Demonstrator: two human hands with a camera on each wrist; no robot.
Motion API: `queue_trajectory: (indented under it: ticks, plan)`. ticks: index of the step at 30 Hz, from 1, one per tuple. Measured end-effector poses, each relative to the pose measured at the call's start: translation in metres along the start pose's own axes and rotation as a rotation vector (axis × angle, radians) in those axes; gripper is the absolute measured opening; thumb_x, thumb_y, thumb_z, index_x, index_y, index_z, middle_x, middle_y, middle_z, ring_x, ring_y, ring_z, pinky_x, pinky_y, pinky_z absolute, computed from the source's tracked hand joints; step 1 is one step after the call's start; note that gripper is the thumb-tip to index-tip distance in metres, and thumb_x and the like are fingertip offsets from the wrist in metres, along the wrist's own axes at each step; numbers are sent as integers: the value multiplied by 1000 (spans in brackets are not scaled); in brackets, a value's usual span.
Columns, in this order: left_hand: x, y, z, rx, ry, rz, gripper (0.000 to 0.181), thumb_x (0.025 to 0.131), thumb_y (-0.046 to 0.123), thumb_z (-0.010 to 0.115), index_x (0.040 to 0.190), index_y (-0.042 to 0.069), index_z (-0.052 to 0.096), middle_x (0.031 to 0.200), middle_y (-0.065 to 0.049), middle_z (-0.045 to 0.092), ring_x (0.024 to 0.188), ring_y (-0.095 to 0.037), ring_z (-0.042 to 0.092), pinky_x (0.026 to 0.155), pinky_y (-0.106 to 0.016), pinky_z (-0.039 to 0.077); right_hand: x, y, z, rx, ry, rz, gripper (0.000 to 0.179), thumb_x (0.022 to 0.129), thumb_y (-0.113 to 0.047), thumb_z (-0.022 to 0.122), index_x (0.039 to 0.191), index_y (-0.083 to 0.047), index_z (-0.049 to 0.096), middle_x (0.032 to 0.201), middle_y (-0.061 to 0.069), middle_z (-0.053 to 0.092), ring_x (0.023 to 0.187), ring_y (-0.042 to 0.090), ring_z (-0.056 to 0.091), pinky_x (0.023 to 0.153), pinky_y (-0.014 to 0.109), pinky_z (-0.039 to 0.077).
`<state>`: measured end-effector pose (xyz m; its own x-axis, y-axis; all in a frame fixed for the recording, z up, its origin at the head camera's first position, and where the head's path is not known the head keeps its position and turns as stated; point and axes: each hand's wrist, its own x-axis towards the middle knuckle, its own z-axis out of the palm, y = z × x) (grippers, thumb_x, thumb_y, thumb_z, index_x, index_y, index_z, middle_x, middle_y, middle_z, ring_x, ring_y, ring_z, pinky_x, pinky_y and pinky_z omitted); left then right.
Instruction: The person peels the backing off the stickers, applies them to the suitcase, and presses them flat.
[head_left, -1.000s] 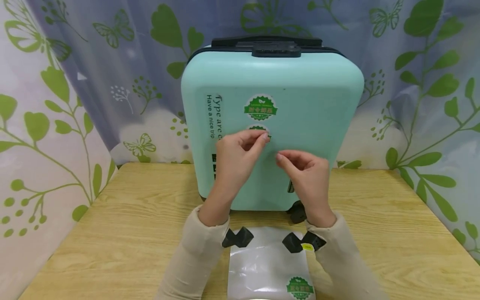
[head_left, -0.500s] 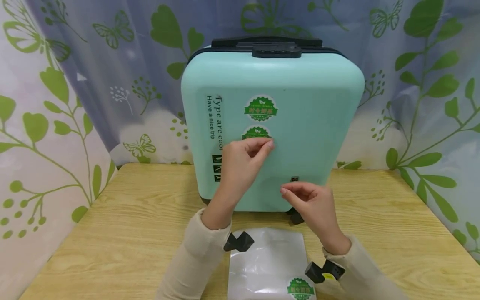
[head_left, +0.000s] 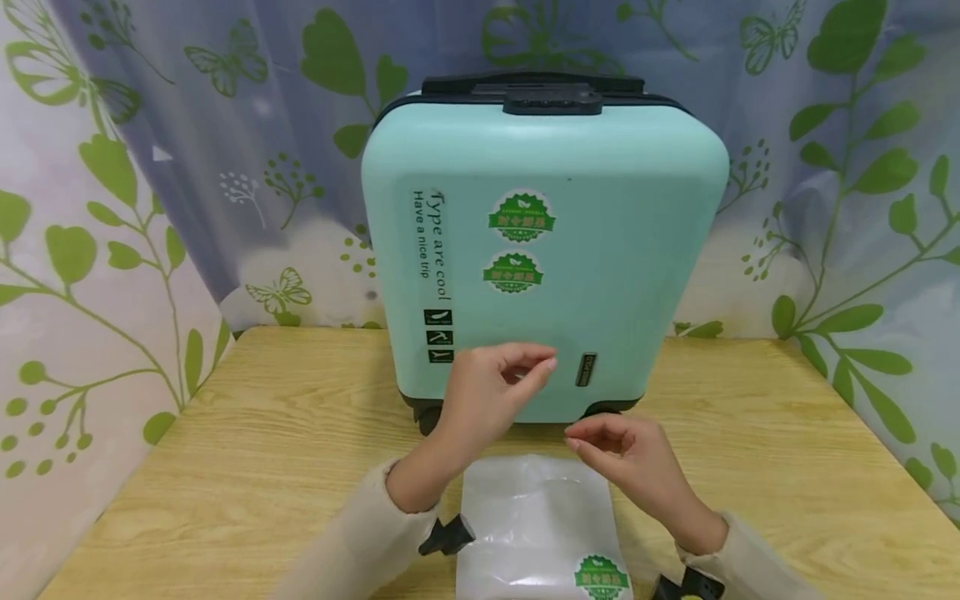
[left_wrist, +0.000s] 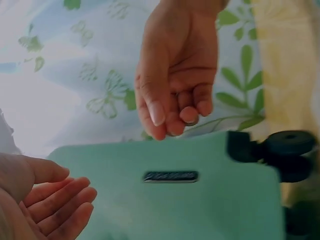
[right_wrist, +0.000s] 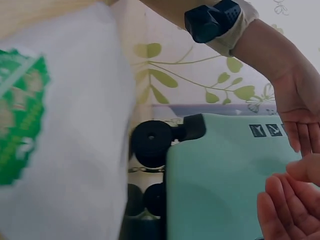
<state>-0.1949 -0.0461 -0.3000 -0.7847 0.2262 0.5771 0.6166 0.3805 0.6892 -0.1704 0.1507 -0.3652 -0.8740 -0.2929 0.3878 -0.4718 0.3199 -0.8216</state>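
A mint-green suitcase (head_left: 615, 250) stands upright on the table, two round green-and-white stickers on its front: an upper sticker (head_left: 522, 217) and a lower sticker (head_left: 513, 273). In front of its lower part hovers my left hand (head_left: 491, 396), fingers loosely bent, thumb near the forefinger, nothing held. Lower and to the right, my right hand (head_left: 630, 458) is over the table near the suitcase's base, also relaxed and holding nothing. The left wrist view shows bare fingers on the left hand (left_wrist: 50, 200) and the right hand (left_wrist: 177, 85). A third sticker (head_left: 602, 577) lies on a shiny whitish sheet (head_left: 525, 533).
The wooden table (head_left: 262, 483) extends to both sides of the sheet. Black wheels (right_wrist: 152, 144) sit under the suitcase, and a dark handle (head_left: 551, 100) tops it. A leaf-patterned curtain (head_left: 225, 167) hangs behind. Each wrist carries a small black device (head_left: 447, 535).
Both hands have drawn down and away from the suitcase front, the right one further toward the table. The lower sticker, partly covered before by the left hand, now shows whole.
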Motion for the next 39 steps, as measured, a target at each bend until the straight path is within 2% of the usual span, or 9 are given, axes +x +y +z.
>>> queue_trajectory:
  ticks: [4, 9, 13, 18, 22, 25, 32, 35, 39]
  plan:
    - [-15, -3, 3, -36, -92, -26, 15, 88, 16, 67, 100, 9, 74, 90, 2, 73, 73, -4, 66, 63, -18, 53, -10, 6, -3, -11, -57, 25, 9, 88, -10, 67, 95, -7, 71, 90, 5, 71, 78, 9, 66, 67, 27, 55]
    - [-33, -7, 10, -149, -230, -83, 15, 89, 16, 67, 101, 10, 74, 95, 0, 73, 81, -5, 67, 69, -20, 53, -23, 15, -6, -22, -111, 12, 10, 88, -9, 67, 96, -8, 71, 92, 3, 71, 83, 8, 65, 72, 28, 55]
    - [-47, -11, 16, -230, -354, -147, 16, 89, 16, 67, 103, 11, 73, 100, 0, 72, 86, -2, 65, 75, -21, 53, -31, 20, -8, 15, -177, 9, 11, 89, -8, 65, 98, -4, 70, 95, 8, 71, 87, 8, 65, 76, 29, 54]
    - [-63, -19, 23, -263, -480, -229, 20, 89, 21, 67, 106, 13, 72, 104, 4, 71, 94, -3, 63, 83, -24, 51, -39, 21, -12, 83, -250, 40, 13, 91, -8, 62, 100, -2, 68, 97, 11, 70, 90, 10, 64, 79, 30, 53]
    - [-75, -24, 26, -294, -541, -301, 20, 87, 19, 69, 105, 11, 73, 103, 2, 71, 97, -5, 63, 86, -28, 50, -46, 25, -15, 129, -294, 98, 15, 92, -8, 60, 102, -1, 68, 98, 11, 69, 92, 10, 63, 80, 28, 52]
    - [-84, -28, 29, -345, -588, -365, 20, 85, 14, 70, 103, 7, 73, 102, -3, 71, 96, -2, 61, 87, -29, 50, -52, 30, -17, 162, -334, 140, 16, 92, -8, 60, 102, 1, 68, 99, 13, 69, 92, 9, 63, 81, 25, 51]
    - [-102, -36, 36, -562, -669, -529, 20, 85, 5, 68, 103, 1, 72, 103, -12, 70, 97, -5, 62, 83, -19, 48, -64, 43, -20, 323, -464, 282, 20, 93, -6, 57, 106, 7, 64, 103, 10, 68, 92, 8, 61, 81, 20, 48]
    - [-108, -38, 40, -605, -680, -576, 20, 84, 4, 67, 104, 1, 71, 104, -12, 70, 97, -5, 61, 79, -18, 48, -67, 46, -20, 392, -512, 289, 21, 94, -5, 54, 109, 8, 63, 105, 7, 68, 95, 10, 61, 83, 21, 46]
    - [-112, -42, 43, -596, -688, -576, 21, 84, 4, 67, 104, 0, 71, 104, -13, 70, 94, -3, 61, 77, -17, 48, -70, 49, -19, 482, -553, 256, 21, 95, 0, 51, 110, 10, 60, 106, 4, 69, 98, 11, 62, 86, 22, 45]
